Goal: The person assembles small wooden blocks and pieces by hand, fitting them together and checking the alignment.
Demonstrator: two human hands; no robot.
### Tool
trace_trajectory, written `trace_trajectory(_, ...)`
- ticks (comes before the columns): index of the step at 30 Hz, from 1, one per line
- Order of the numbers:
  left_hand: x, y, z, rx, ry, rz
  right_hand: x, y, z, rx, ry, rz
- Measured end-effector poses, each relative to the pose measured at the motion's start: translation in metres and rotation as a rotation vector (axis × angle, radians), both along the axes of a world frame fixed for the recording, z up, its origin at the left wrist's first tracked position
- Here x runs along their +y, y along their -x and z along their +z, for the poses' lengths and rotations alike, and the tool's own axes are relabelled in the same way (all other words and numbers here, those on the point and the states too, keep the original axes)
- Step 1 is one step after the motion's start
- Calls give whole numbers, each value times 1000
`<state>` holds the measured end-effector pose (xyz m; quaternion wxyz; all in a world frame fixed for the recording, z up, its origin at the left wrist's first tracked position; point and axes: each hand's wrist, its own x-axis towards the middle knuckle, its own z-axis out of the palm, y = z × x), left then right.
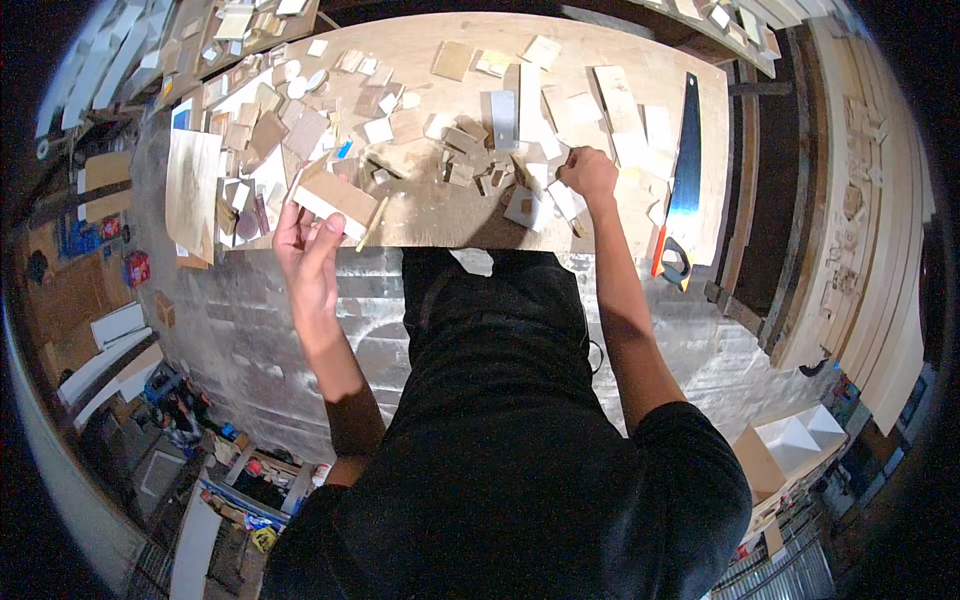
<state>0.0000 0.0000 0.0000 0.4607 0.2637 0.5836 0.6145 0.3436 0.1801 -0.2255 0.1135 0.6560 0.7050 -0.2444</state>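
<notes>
My left hand [312,240] is closed around a small wooden block [342,196] with a brown face and pale edges, holding it tilted above the table's near edge. A thin wooden stick [373,222] shows just right of that block. Farther right, my right hand [590,174] hovers low over the scraps with its fingers curled together. What those fingers hold, if anything, is hidden. Close below them lies a pale wooden strip [566,200], and beside it a white piece with a brown square patch [524,207].
Many wood offcuts cover the plywood table [420,60]. A handsaw [685,170] lies along its right side, its handle past the near edge. A grey rectangular block [503,118] sits mid-table. Long boards [860,230] are stacked at the right; an open box [790,445] stands lower right.
</notes>
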Motion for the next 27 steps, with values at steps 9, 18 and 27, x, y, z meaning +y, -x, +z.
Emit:
trace_trajectory(9,8,2,2,-32,-5,11,-27,-26,6,308,-371,-200)
trace_trajectory(18,3,12,12,2,-1,30,-130,-37,10,138,-194,-193)
trace_trajectory(27,-6,23,11,-43,52,6,-77,50,-1,393,-402,-111)
